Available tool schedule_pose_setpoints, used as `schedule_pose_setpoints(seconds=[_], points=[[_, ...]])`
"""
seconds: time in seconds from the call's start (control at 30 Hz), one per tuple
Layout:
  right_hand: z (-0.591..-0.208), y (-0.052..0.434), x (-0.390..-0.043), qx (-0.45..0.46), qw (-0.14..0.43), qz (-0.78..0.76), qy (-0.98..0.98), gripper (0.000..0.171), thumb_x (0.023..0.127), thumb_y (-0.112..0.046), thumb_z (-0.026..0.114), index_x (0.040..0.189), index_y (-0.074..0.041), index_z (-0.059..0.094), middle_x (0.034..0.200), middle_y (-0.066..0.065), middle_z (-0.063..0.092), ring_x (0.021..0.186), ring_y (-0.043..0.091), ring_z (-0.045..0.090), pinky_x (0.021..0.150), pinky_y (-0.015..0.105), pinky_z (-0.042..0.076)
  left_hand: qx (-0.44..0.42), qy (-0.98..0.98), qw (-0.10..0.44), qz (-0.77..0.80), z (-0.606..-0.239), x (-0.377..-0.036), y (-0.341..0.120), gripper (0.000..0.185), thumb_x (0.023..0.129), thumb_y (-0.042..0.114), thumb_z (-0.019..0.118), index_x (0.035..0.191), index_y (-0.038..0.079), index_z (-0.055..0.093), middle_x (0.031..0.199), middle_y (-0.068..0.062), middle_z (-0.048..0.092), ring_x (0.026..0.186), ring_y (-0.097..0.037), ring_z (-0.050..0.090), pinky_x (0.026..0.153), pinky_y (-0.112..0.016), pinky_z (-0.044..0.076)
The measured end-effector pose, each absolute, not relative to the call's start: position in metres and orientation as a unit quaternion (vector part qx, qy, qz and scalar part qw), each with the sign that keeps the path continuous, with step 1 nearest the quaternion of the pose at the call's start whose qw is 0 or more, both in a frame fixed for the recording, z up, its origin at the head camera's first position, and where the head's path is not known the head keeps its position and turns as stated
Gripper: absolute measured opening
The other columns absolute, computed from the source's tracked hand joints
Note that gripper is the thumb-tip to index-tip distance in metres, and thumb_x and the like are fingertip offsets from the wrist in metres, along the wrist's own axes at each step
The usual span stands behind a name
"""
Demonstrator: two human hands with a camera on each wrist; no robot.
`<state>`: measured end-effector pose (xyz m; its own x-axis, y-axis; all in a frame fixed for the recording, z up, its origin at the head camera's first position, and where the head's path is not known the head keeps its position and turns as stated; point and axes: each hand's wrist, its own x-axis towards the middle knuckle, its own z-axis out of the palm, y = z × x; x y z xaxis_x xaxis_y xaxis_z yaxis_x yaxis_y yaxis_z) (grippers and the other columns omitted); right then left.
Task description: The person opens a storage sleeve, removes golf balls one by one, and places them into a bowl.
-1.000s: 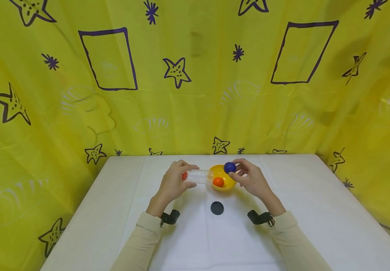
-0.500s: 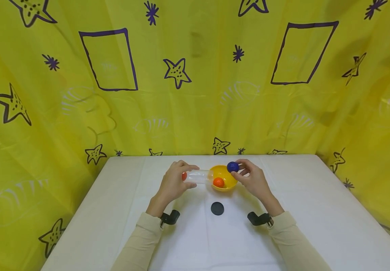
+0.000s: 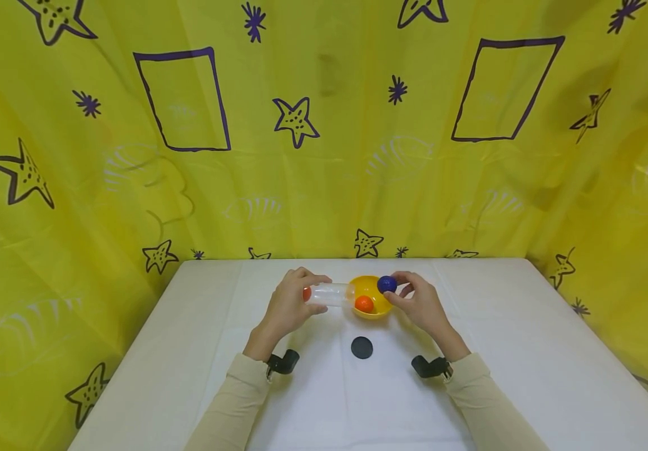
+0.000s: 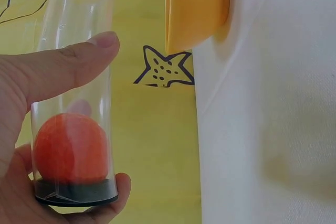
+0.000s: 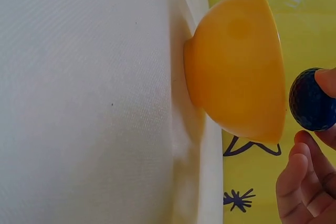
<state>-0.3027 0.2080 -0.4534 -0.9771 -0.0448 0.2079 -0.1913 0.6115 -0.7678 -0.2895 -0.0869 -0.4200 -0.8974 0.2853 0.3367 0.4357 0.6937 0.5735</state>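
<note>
My left hand grips a clear plastic tube held sideways above the white table, its open end toward a yellow bowl. An orange ball sits at the tube's closed black-capped end; my thumb lies across the tube. A second orange ball lies in the bowl. My right hand pinches a dark blue ball at its fingertips over the bowl's right rim. The right wrist view shows the blue ball just off the bowl.
A round black lid lies flat on the table, nearer me than the bowl and between my forearms. Yellow curtains printed with stars and rectangles close off the back and both sides. Bare cloth stretches left and right of my hands.
My right hand has carried the blue ball slightly to the right and then a little lower, toward the bowl's rim. The left hand and the tube have stayed put.
</note>
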Motion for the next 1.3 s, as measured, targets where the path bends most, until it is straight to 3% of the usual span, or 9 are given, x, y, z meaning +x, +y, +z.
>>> schedule_pose_setpoints(seconds=[0.2,0.63,0.93,1.3], points=[[-0.4569,0.208,-0.3045,0.07,0.086,0.425,-0.899,0.043,0.092,-0.023,0.077,0.129,-0.005,0.063,0.125,0.018,0.06,0.096,0.028,0.057,0.076,0.028,0.05,-0.196,-0.913,0.104,-0.343,-0.4209,-0.2893,-0.086,0.049,0.076,0.014,0.091,0.121,0.022,0.076,0.116,-0.008,0.066,0.106,-0.025,0.055,0.086,-0.04,0.051],[-0.4591,0.206,-0.3042,0.062,0.074,0.406,-0.909,0.041,0.091,-0.024,0.079,0.126,-0.007,0.066,0.119,0.019,0.054,0.09,0.025,0.052,0.068,0.024,0.045,-0.198,-0.911,0.097,-0.348,-0.4227,-0.2888,-0.0838,0.048,0.076,0.014,0.091,0.122,0.02,0.075,0.116,-0.01,0.065,0.105,-0.026,0.054,0.087,-0.04,0.052],[-0.461,0.2074,-0.3031,0.04,0.109,0.409,-0.905,0.013,0.096,-0.012,0.068,0.106,-0.005,0.071,0.11,0.016,0.057,0.084,0.023,0.048,0.066,0.022,0.042,-0.193,-0.914,0.094,-0.344,-0.4222,-0.2885,-0.0832,0.048,0.077,0.014,0.091,0.121,0.023,0.075,0.117,-0.009,0.065,0.105,-0.025,0.053,0.088,-0.04,0.052],[-0.4552,0.2044,-0.3024,0.044,0.098,0.418,-0.902,0.013,0.099,-0.015,0.066,0.108,-0.006,0.069,0.111,0.014,0.058,0.087,0.022,0.049,0.067,0.023,0.042,-0.2,-0.913,0.101,-0.34,-0.423,-0.2894,-0.0845,0.049,0.076,0.014,0.091,0.122,0.022,0.075,0.116,-0.007,0.066,0.103,-0.024,0.053,0.085,-0.038,0.05]])
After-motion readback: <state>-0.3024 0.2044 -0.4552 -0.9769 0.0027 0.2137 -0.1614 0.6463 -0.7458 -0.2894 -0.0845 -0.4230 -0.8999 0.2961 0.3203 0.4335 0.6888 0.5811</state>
